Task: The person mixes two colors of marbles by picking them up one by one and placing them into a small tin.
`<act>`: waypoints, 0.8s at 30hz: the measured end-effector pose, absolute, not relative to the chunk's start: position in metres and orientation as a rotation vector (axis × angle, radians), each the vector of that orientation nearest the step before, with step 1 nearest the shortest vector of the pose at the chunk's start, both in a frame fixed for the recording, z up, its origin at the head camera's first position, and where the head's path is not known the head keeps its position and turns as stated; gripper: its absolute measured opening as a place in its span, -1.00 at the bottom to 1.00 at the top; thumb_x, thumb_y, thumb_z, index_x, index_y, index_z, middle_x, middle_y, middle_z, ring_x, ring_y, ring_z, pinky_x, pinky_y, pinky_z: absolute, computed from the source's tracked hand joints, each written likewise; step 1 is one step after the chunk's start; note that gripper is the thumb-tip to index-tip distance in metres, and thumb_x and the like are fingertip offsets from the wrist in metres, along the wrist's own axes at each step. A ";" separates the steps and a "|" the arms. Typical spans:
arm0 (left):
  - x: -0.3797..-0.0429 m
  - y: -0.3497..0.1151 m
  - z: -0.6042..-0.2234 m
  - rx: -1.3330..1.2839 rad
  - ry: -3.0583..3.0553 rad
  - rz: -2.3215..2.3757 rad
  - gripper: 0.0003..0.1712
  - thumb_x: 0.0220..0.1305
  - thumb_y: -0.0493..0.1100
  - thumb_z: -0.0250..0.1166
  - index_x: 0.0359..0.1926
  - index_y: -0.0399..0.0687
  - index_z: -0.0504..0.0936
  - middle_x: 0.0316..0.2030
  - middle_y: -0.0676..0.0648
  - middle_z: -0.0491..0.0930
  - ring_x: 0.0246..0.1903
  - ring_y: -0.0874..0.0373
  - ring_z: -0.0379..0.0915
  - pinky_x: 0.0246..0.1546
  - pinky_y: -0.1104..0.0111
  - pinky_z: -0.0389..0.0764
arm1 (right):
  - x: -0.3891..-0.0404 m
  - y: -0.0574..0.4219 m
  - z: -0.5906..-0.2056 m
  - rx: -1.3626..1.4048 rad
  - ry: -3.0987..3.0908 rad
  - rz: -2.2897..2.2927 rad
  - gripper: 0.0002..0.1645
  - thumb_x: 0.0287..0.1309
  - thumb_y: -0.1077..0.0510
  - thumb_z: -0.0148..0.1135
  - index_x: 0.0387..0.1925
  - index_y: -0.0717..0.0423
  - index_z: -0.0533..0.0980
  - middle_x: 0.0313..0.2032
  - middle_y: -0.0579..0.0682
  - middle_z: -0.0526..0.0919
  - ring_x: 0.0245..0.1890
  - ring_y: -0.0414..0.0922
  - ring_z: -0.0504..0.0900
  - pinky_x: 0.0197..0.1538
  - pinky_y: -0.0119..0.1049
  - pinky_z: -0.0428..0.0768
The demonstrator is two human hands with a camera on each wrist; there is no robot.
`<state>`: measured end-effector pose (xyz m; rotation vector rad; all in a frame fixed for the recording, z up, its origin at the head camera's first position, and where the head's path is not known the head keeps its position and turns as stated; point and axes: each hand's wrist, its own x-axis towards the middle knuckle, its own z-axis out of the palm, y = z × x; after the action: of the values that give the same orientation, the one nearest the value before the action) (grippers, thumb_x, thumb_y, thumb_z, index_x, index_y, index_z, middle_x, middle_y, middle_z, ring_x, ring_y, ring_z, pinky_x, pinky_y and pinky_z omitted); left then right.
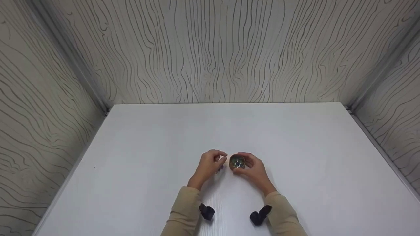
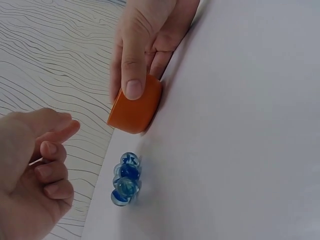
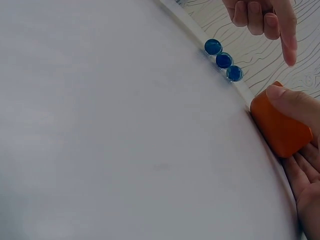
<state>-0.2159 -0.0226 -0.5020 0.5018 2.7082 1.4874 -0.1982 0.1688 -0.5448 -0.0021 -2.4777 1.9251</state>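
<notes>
My right hand (image 1: 257, 170) grips a small orange cup (image 2: 134, 111), thumb on the near side and fingers round the far side. The cup's mouth faces up in the head view, with shiny, greenish glassy contents (image 1: 237, 162) inside. My left hand (image 1: 210, 164) hovers just left of the cup, index finger and thumb stretched toward its rim with a small gap between their tips. The other fingers of that hand are bent, and nothing shows in its grasp. Several clear and blue glass marbles (image 2: 127, 172) sit in a cluster on the table below the left hand.
The white tabletop (image 1: 157, 137) runs back to a wall (image 1: 210, 52) with a wood-grain pattern. Similar panels stand at both sides. Black wrist camera mounts (image 1: 207, 211) stick out from both sleeves close above the table.
</notes>
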 end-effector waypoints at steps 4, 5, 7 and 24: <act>-0.216 -0.025 -0.503 0.489 2.728 1.472 -0.83 0.25 -0.23 0.27 -0.19 -0.21 0.71 -0.53 0.08 0.29 -0.49 0.32 0.18 -0.44 0.54 0.23 | -0.198 0.169 -0.544 0.000 -2.493 1.899 -0.27 -0.17 0.21 0.53 0.13 0.19 0.48 0.16 0.16 0.57 0.30 0.11 0.46 0.37 -0.07 0.37; -0.216 -0.026 -0.503 0.480 2.728 1.472 -0.83 0.26 -0.23 0.27 -0.19 -0.22 0.71 -0.53 0.08 0.29 -0.49 0.31 0.19 -0.45 0.54 0.24 | -0.198 0.169 -0.544 0.003 -2.494 1.893 -0.27 -0.17 0.21 0.53 0.13 0.19 0.48 0.16 0.16 0.57 0.30 0.11 0.47 0.36 -0.06 0.38; -0.215 -0.027 -0.503 0.443 2.712 1.481 -0.82 0.27 -0.22 0.26 -0.18 -0.20 0.70 -0.51 0.08 0.30 -0.47 0.30 0.20 -0.44 0.54 0.25 | -0.198 0.169 -0.543 0.006 -2.498 1.885 -0.27 -0.17 0.20 0.53 0.13 0.18 0.48 0.16 0.16 0.57 0.29 0.11 0.47 0.36 -0.06 0.38; -0.214 -0.040 -0.508 0.360 2.685 1.518 -0.80 0.28 -0.22 0.24 -0.15 -0.22 0.69 -0.49 0.06 0.32 -0.44 0.27 0.23 -0.41 0.53 0.27 | -0.198 0.169 -0.545 -0.011 -2.497 1.891 -0.28 -0.14 0.22 0.51 0.14 0.20 0.47 0.18 0.17 0.55 0.30 0.10 0.46 0.36 -0.11 0.37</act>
<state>-0.2141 -0.0403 -0.5080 0.3597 2.6848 1.5183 -0.1977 0.1685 -0.5446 -0.0107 -2.4967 1.8906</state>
